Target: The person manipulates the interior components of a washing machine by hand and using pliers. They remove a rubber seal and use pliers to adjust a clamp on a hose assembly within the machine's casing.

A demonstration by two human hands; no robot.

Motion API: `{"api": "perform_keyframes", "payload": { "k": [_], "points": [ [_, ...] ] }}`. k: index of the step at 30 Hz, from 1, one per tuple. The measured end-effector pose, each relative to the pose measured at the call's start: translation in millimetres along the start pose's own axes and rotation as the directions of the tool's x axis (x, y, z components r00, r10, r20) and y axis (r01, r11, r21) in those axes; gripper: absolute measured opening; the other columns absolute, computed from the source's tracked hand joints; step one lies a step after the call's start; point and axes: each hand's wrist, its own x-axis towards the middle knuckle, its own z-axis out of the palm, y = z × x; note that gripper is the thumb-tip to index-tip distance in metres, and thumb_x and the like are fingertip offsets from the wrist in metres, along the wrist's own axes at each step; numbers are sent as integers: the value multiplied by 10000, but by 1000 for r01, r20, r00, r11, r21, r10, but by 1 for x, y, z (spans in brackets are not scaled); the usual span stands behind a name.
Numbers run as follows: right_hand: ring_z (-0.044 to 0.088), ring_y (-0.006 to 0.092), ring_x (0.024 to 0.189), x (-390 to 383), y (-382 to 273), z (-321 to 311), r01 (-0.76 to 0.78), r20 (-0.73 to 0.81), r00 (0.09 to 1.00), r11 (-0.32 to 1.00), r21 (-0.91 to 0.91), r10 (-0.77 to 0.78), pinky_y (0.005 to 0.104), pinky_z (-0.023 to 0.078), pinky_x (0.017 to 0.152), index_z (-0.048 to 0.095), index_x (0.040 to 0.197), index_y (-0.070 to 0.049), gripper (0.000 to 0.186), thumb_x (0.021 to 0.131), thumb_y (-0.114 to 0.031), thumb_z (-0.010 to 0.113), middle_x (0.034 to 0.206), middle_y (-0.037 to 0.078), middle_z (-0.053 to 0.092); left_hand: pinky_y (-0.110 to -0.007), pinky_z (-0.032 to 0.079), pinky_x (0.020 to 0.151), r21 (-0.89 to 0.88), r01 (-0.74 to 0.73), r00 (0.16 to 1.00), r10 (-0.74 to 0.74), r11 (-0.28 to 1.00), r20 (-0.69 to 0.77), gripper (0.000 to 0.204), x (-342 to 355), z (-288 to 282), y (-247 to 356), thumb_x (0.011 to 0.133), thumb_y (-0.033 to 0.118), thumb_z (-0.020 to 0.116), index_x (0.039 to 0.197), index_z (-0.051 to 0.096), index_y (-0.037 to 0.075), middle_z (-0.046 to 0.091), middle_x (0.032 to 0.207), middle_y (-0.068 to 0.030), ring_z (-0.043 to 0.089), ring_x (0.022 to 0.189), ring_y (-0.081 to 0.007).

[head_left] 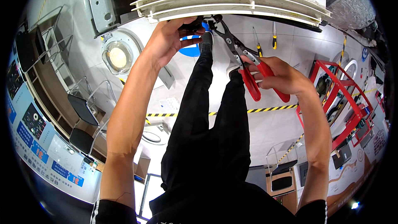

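Note:
A white slatted appliance panel [232, 2] spans the top of my view. Just under its lower edge is a black part [195, 27], partly hidden by my left hand [170, 43], whose upper fingers grip it while the lower fingers are loosely curled. My right hand [273, 74] is closed round long pliers with red handles [251, 86]. Their dark jaws reach up to a small black fitting [212, 23] beside that part, just right of my left hand; whether the jaws grip it, I cannot tell.
Two screwdrivers [274, 42] with yellow-black handles lie on the tiled floor beyond my right hand. A round metal part [116, 60] is at the left. A red metal frame [335, 84] stands at the right, chairs [81, 112] at the left. Striped tape [269, 108] crosses the floor.

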Motion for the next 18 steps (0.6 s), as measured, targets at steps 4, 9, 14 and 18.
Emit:
{"api": "perform_keyframes", "payload": {
  "k": [4,9,14,18],
  "points": [
    [569,218,817,2,7,3,107,-41,993,994,8,-107,320,474,702,546,1026,23,351,688,-71,565,915,127,581,-438,495,884,0,-4,999,4,1000,-34,331,-3,5,1,841,238,618,1069,577,1,610,991,-127,600,919,-250],
    [579,214,824,2,7,5,143,-25,989,990,16,-143,321,477,695,513,1105,11,418,696,-65,554,927,132,587,-446,489,891,-18,-16,998,15,1000,-67,319,-4,7,-3,850,238,593,1072,582,9,610,1016,-126,583,961,-249],
    [559,276,1152,4,2,4,58,55,997,996,75,-62,328,495,831,364,1353,18,650,721,81,502,1290,206,518,-456,491,877,-83,-25,999,22,996,-45,328,-2,5,-8,890,262,535,1105,571,17,595,1075,-133,565,1006,-260],
    [556,266,1151,4,-2,7,69,72,994,990,121,-78,315,495,827,295,1418,-18,717,735,86,485,1302,207,505,-455,509,835,-90,-30,999,29,996,-12,345,-2,4,-9,952,275,467,1156,543,8,573,1112,-139,561,1014,-263]
  ]
}}
